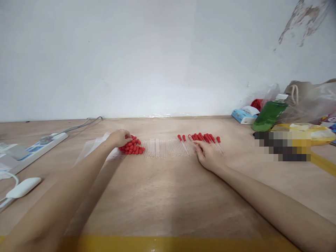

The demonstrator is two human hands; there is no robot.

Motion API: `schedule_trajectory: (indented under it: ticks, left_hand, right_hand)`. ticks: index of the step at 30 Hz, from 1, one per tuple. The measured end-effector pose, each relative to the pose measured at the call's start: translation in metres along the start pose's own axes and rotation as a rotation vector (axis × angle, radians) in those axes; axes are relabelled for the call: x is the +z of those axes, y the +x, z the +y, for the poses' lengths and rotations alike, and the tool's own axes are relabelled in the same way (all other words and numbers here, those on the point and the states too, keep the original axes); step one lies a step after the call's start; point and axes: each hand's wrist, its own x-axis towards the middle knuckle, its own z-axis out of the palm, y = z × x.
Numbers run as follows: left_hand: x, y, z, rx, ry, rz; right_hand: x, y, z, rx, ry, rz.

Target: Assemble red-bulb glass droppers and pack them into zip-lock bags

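My left hand [119, 138] reaches to the pile of red rubber bulbs [133, 148], its fingers curled down against a bulb at the top edge. My right hand [209, 154] pinches a thin clear glass dropper tube [193, 140] between thumb and fingers, its upper end pointing up and left. Bare glass tubes [154, 148] lie side by side between the hands. Two droppers with red bulbs [181, 140] lie left of my right hand. Several more capped droppers [207, 138] lie in a row behind it, their lower parts partly hidden by the hand.
A clear plastic bag [88, 148] lies under my left forearm. At left are a power strip [39, 148] and a white cable piece [24, 187]. At right stand a tissue pack [244, 116], a green bottle [270, 114] and plastic bags [312, 101]. Yellow tape [157, 244] runs along the front edge.
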Motion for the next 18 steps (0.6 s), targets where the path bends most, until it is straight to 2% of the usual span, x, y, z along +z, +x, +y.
schedule_trajectory:
  ticks: [8,11,13,15,16,18]
  left_hand:
    - [-0.001,-0.001,0.001,-0.042,-0.031,0.037]
    - [-0.007,-0.008,0.005,-0.068,-0.099,0.138]
    - [-0.012,-0.017,0.018,-0.066,-0.22,0.304]
    - [-0.012,-0.031,0.041,-0.008,-0.386,0.466]
    - [-0.01,-0.04,0.055,0.052,-0.468,0.483]
    - [-0.002,-0.058,0.087,0.241,-0.526,0.427]
  right_hand:
    - [0.003,-0.003,0.003,-0.018,0.05,-0.009]
    - [0.002,-0.002,0.003,-0.033,0.079,0.002]
    - [0.003,-0.001,0.004,-0.055,0.094,0.015]
    - [0.004,-0.001,0.005,-0.075,0.103,0.027]
    - [0.004,-0.002,0.005,-0.088,0.104,0.03]
    - [0.005,-0.004,0.005,-0.124,0.101,0.036]
